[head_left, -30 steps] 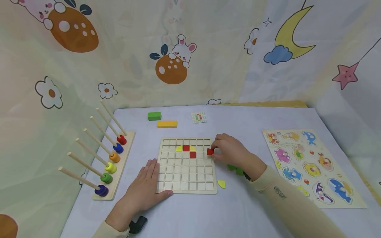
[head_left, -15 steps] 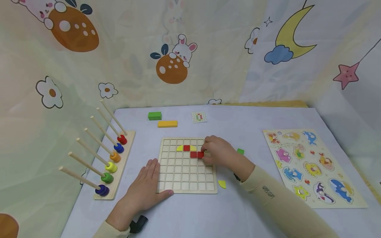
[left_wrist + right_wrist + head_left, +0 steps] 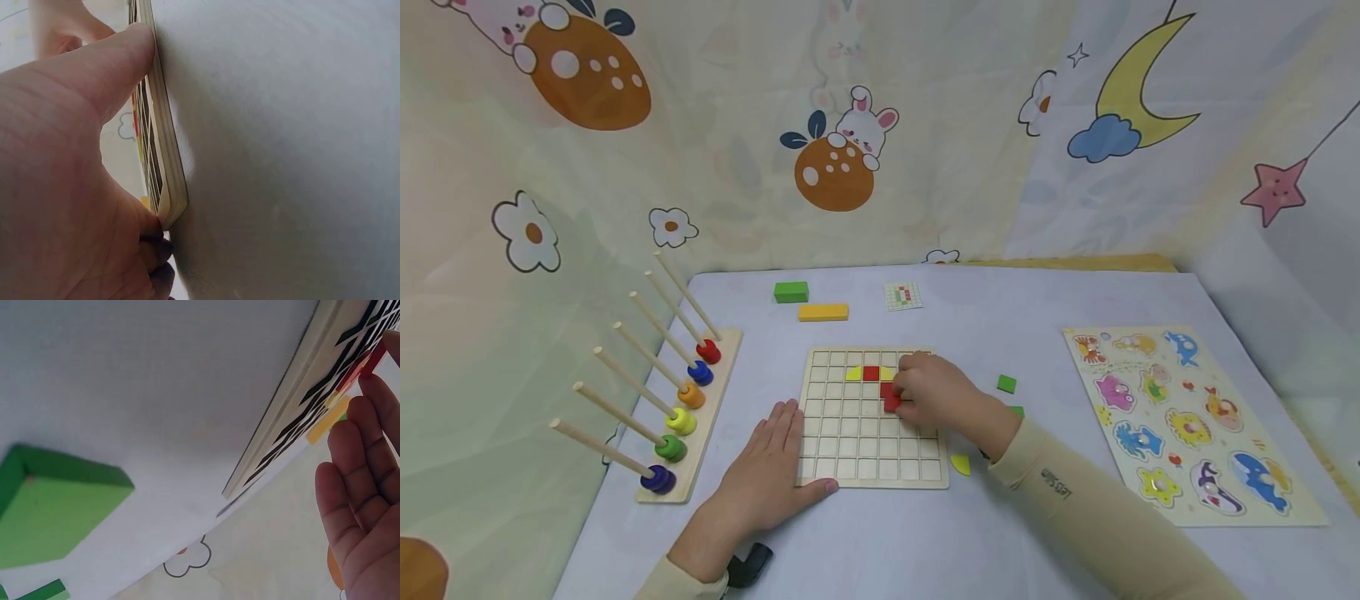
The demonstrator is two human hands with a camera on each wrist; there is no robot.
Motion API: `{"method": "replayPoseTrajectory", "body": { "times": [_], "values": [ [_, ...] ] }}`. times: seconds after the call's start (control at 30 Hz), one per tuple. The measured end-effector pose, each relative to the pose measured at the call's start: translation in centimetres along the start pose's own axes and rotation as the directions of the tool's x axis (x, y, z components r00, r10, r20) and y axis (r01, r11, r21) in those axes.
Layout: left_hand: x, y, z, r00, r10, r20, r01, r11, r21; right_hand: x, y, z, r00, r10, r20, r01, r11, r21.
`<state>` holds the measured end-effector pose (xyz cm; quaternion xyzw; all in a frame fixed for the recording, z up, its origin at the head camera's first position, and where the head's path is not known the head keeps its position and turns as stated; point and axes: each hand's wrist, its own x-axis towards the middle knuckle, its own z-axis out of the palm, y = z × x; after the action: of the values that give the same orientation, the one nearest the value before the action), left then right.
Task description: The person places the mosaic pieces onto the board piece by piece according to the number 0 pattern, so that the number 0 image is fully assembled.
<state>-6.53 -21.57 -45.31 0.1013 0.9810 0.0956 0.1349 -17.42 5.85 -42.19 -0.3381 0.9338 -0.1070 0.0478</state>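
A wooden grid board (image 3: 838,450) lies on the table. Its upper cells hold a red square block (image 3: 871,373) between two yellow pieces, with another red square (image 3: 887,389) a row below. My right hand (image 3: 942,392) pinches a further red block (image 3: 891,405) between thumb and fingertip, over the cell just in front of that square. The right wrist view shows this held red block (image 3: 374,359) tilted above the board. My left hand (image 3: 763,475) rests with straight fingers along the board's left edge, its thumb at the front left corner; the left wrist view shows the thumb touching the rim.
Green blocks (image 3: 1007,383) and a yellow quarter-round piece (image 3: 960,465) lie right of the board. Behind it are a green block (image 3: 792,292), a yellow bar (image 3: 823,312) and a small pattern card (image 3: 903,296). A peg rack (image 3: 700,437) stands left, an animal puzzle (image 3: 1195,425) right.
My right hand has carried the red block leftward from the board's right edge, then a little nearer, below the placed red square. Green blocks beside the board came into view. My left hand stays put.
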Motion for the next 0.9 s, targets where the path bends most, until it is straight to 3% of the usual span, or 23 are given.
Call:
{"method": "replayPoseTrajectory", "body": {
  "times": [0.9],
  "values": [
    [0.13,-0.25,0.43,1.000,0.010,-0.010,-0.010,0.999,0.032,0.27,-0.67,0.20,0.997,0.012,0.072,-0.010,1.000,-0.022]
  ]
}}
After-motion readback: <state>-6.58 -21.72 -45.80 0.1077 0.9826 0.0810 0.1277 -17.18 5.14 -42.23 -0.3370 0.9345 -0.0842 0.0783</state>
